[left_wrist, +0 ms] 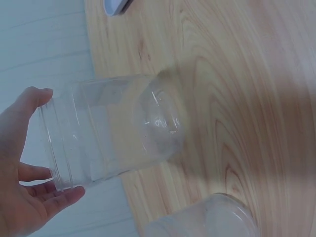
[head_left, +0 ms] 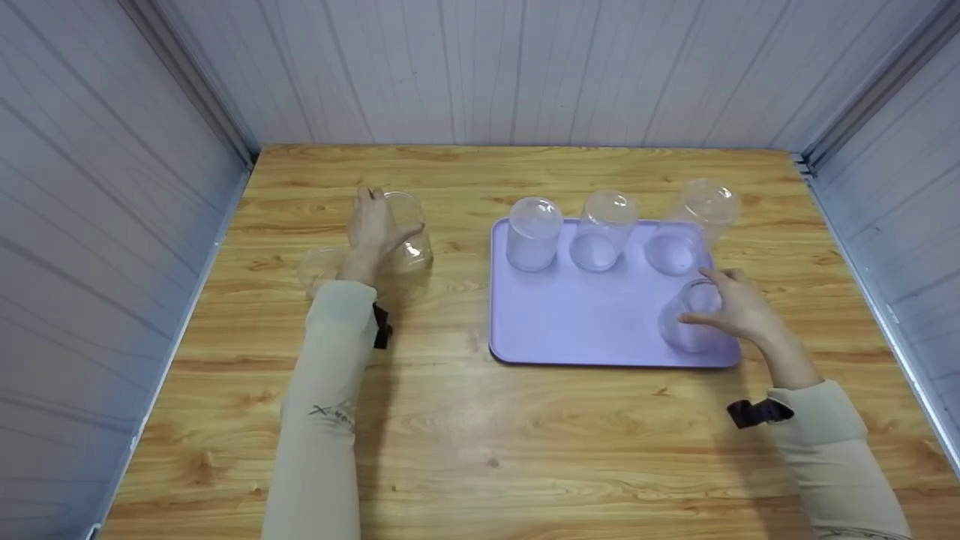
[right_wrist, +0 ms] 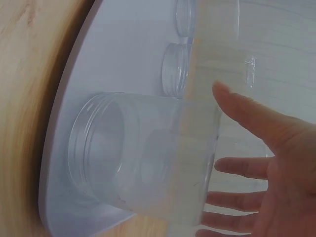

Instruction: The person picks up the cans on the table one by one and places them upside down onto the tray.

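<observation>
My left hand (head_left: 373, 225) grips a clear plastic jar (left_wrist: 113, 128) by its threaded neck, thumb on one side and fingers on the other. This jar has its mouth toward the palm and its base close to the tabletop. Beside it, partly behind the left wrist, is another clear jar (head_left: 319, 268). Over at the lilac tray (head_left: 570, 322), my right hand (head_left: 739, 307) is spread around the upper end of an upside-down clear jar (right_wrist: 143, 153) in the front right corner. The right thumb and straight fingers are right at this jar's base edge.
Along the tray's back edge stand three more upside-down clear jars, a left one (head_left: 534, 236), a middle one (head_left: 604, 232) and a right one (head_left: 690, 225). Pale panel walls (head_left: 480, 75) enclose the wooden table (head_left: 480, 450) at the back and both sides.
</observation>
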A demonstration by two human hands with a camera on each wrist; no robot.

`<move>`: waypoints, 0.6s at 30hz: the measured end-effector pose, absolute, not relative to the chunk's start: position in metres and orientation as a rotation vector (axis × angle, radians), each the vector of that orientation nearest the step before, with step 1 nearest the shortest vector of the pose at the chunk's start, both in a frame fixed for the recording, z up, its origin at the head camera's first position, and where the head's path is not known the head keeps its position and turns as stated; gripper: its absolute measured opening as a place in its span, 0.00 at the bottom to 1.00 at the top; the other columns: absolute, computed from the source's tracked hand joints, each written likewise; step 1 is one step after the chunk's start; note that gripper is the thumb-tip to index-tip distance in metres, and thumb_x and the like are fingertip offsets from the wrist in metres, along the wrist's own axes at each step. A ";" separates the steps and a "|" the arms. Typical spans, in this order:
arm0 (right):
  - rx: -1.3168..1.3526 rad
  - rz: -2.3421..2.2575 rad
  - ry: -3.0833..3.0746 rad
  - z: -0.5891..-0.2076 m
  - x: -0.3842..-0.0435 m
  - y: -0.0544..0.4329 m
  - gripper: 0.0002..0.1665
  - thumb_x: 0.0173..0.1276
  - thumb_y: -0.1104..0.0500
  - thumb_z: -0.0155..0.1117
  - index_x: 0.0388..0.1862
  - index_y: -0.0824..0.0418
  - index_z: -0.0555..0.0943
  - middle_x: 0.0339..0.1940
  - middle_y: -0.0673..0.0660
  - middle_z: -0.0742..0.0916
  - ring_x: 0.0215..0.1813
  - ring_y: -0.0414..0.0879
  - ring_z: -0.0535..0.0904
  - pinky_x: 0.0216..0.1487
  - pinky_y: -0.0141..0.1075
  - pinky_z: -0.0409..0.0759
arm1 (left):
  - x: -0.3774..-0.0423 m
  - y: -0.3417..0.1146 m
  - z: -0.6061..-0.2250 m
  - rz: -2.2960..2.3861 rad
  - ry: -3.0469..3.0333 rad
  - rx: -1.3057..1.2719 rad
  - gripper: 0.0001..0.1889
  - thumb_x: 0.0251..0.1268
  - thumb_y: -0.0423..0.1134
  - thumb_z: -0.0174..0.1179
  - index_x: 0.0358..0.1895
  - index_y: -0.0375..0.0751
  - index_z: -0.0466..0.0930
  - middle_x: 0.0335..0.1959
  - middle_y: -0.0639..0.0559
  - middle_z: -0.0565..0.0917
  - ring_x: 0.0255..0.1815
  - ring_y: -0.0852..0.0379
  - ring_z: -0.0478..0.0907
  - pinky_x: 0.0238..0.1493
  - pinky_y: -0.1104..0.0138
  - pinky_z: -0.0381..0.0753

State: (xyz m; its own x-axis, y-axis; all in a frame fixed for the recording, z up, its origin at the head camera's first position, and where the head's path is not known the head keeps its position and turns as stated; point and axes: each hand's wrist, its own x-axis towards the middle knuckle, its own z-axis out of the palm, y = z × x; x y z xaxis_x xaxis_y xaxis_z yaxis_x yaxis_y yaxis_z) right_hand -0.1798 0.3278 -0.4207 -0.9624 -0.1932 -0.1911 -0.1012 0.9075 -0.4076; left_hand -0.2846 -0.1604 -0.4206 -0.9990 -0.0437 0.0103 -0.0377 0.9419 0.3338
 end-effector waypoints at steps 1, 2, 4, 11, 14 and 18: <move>-0.222 -0.591 2.862 -0.420 -0.179 0.327 0.53 0.49 0.45 0.68 0.62 0.77 0.56 0.56 0.82 0.60 0.57 0.75 0.54 0.53 0.65 0.54 | -0.284 -0.159 -0.420 -0.532 -3.076 0.063 0.50 0.44 0.59 0.62 0.60 0.20 0.54 0.59 0.30 0.55 0.54 0.40 0.62 0.47 0.58 0.73; -0.223 -0.592 2.879 -0.420 -0.179 0.327 0.52 0.49 0.46 0.68 0.62 0.77 0.57 0.56 0.81 0.60 0.56 0.75 0.54 0.53 0.65 0.54 | -0.283 -0.158 -0.419 -0.534 -3.072 0.058 0.50 0.44 0.59 0.62 0.60 0.20 0.55 0.59 0.30 0.55 0.53 0.40 0.62 0.46 0.58 0.74; -0.227 -0.601 2.912 -0.419 -0.177 0.325 0.51 0.50 0.47 0.68 0.61 0.77 0.57 0.56 0.81 0.60 0.56 0.75 0.54 0.52 0.66 0.53 | -0.281 -0.156 -0.418 -0.535 -3.061 0.046 0.50 0.43 0.60 0.62 0.60 0.20 0.55 0.58 0.30 0.56 0.53 0.41 0.63 0.45 0.58 0.74; -0.260 -0.716 2.991 -0.415 -0.172 0.315 0.48 0.51 0.48 0.68 0.61 0.75 0.59 0.56 0.80 0.61 0.56 0.74 0.55 0.51 0.65 0.55 | -0.273 -0.147 -0.415 -0.610 -2.976 -0.021 0.47 0.43 0.58 0.62 0.57 0.19 0.60 0.50 0.31 0.62 0.47 0.42 0.64 0.44 0.59 0.74; -0.269 -0.768 3.016 -0.417 -0.171 0.310 0.46 0.52 0.50 0.68 0.61 0.74 0.60 0.56 0.79 0.62 0.56 0.72 0.57 0.52 0.64 0.57 | -0.269 -0.143 -0.414 -0.673 -2.950 -0.007 0.45 0.42 0.58 0.62 0.55 0.21 0.62 0.49 0.33 0.62 0.47 0.43 0.63 0.43 0.59 0.73; -0.296 -0.873 3.059 -0.422 -0.171 0.302 0.44 0.52 0.54 0.68 0.61 0.74 0.60 0.56 0.76 0.65 0.56 0.69 0.60 0.54 0.60 0.58 | -0.264 -0.140 -0.414 -0.752 -2.930 0.011 0.44 0.41 0.58 0.63 0.54 0.24 0.64 0.48 0.35 0.62 0.47 0.44 0.62 0.46 0.58 0.70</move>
State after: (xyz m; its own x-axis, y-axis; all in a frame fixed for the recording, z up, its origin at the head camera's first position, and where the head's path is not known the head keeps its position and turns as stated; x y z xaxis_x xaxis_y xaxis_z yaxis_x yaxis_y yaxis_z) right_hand -0.1713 0.3016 -0.4217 -0.9814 -0.1628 0.1014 -0.1918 0.8337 -0.5179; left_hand -0.2638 -0.1398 -0.4139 -0.9932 -0.0358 0.1107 0.0219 0.8769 0.4801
